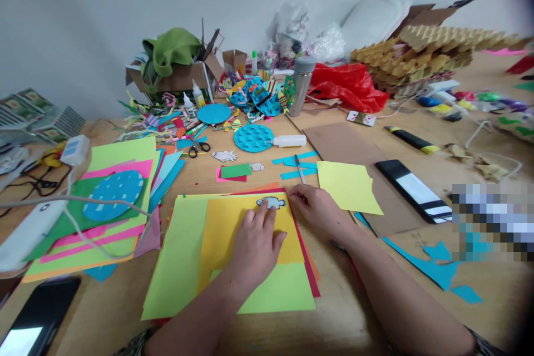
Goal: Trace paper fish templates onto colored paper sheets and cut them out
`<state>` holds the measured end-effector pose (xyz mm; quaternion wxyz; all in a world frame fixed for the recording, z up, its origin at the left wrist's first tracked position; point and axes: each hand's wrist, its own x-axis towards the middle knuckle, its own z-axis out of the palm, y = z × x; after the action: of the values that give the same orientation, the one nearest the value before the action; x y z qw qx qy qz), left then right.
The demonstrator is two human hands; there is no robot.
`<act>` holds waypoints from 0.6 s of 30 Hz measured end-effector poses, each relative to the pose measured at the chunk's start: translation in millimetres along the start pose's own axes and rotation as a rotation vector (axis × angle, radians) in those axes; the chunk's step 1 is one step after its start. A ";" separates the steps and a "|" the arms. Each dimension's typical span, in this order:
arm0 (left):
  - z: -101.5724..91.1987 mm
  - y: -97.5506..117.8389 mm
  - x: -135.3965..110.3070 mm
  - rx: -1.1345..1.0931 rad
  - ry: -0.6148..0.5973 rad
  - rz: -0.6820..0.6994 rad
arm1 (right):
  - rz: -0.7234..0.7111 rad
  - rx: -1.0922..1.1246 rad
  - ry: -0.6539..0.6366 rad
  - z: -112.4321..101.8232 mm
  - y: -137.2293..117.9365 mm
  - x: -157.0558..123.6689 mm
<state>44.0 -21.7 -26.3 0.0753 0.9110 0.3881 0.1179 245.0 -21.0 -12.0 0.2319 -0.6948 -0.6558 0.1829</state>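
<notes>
My left hand [255, 250] rests on an orange-yellow sheet [217, 233], its fingers stretched out and thumb apart. Its fingertips touch a small grey fish cutout [275, 201] with a dark outline, near the sheet's top edge. Under the sheet lies a stack of coloured paper, lime green [179, 267] on top. My right hand [319, 208] is closed at the stack's upper right edge, fingertips drawn together; what they pinch is hidden. A pen [299, 169] sticks out beyond the right knuckles, its lower part covered by the hand.
Beyond the stack lie fish cutouts [224, 156], scissors [199, 148], blue strips [298, 164] and a blue scaled disc [253, 138]. A yellow sheet [348, 186], phone [413, 192] and cutter knife [412, 140] lie right. A cable [83, 198] crosses papers left; a tumbler [301, 86] stands behind.
</notes>
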 end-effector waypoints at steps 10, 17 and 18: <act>-0.5 -0.6 -0.9 0.003 -0.008 0.007 | -0.112 -0.024 -0.431 -47.8 -15.4 -23.9; -1.1 -0.1 0.4 0.003 -0.033 -0.009 | -0.121 0.091 -0.440 -88.5 -17.8 -49.0; -1.3 -0.2 0.3 0.003 -0.029 -0.005 | -0.094 0.081 -0.396 -85.2 -14.4 -50.1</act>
<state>43.7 -21.3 -25.1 0.0798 0.9116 0.3896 0.1037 277.0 -77.5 63.9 0.1346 -0.6041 -0.7122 0.3312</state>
